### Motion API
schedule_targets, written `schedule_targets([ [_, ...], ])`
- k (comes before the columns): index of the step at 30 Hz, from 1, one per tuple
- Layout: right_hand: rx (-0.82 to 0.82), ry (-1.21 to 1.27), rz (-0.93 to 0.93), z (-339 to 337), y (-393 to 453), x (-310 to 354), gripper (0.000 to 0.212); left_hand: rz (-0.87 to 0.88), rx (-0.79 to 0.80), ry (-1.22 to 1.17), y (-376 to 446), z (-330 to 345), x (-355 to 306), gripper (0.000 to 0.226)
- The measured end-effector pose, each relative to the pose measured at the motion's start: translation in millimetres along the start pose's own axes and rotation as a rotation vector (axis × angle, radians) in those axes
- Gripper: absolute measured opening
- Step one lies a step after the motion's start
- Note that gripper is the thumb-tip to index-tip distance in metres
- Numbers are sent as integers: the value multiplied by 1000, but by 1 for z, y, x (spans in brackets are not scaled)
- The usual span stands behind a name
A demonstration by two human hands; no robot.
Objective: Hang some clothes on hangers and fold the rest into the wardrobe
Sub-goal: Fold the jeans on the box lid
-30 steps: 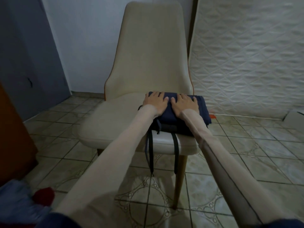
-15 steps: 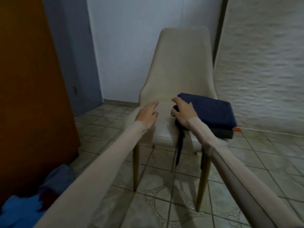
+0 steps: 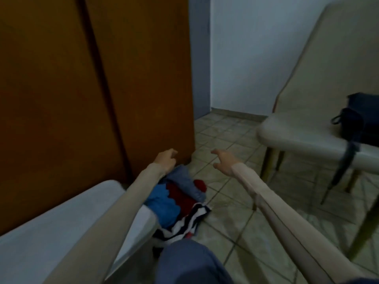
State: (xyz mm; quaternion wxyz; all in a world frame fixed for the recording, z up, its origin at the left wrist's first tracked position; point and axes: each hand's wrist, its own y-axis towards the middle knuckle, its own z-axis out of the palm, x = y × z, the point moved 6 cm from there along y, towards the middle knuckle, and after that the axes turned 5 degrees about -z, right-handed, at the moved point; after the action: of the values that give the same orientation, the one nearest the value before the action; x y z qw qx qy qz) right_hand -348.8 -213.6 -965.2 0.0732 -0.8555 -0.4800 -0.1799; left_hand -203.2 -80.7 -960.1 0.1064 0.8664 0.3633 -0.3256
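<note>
- While both arms reach forward in the head view, the left hand (image 3: 165,159) hangs over the far end of the pile of clothes (image 3: 176,201), fingers loosely curled and grasping nothing; whether it touches the cloth cannot be told.
- The right hand (image 3: 222,162) is held in the air to the right of the left one, fingers spread and relaxed, holding nothing, above the tiled floor (image 3: 235,232).
- The pile lies on the floor under and behind the left hand, between the two forearms: a grey-blue piece, a bright blue one, a dark red one and a striped navy-and-white one nearest the person.
- Beyond and left of the left hand stands the brown wardrobe (image 3: 92,89), its doors closed, its corner just past the fingertips.
- Left of the left forearm sits a pale cushioned surface (image 3: 51,232).
- Well to the right of the right hand is a beige chair (image 3: 307,136), with folded dark blue clothes (image 3: 365,119) on its seat and dark straps hanging over the seat edge.
- A blue-clad knee (image 3: 190,263) shows at the bottom, between the forearms.
</note>
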Motion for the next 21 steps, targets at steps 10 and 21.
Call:
schedule_targets([
  [10, 220, 16, 5, 124, 50, 21, 40, -194, 7, -45, 17, 1, 115, 37],
  [21, 425, 24, 72, 226, 101, -31, 59, -212, 216, 95, 94, 87, 128, 33],
])
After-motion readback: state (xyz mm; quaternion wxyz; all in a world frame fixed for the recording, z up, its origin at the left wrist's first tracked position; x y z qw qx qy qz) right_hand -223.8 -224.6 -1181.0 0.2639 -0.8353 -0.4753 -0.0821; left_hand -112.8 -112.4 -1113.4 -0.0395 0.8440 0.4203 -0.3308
